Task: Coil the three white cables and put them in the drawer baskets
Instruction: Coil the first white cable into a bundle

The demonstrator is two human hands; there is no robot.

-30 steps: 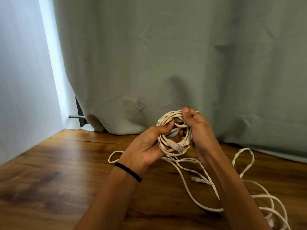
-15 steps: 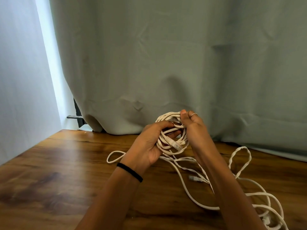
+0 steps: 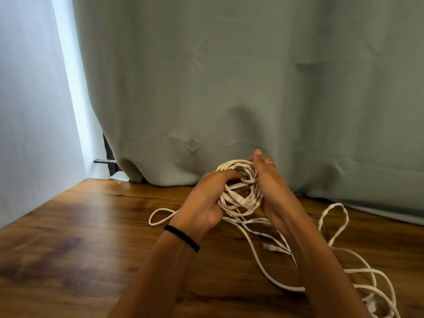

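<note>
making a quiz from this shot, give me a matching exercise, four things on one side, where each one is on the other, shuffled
Things:
1. coil
2. hair tie
3. ring
4. loose plug

Places:
A. lying on the table
B. round the left wrist
C. held between both hands
D. on a finger of the right hand

Pairs: 1-C, 2-B, 3-D, 4-A
</note>
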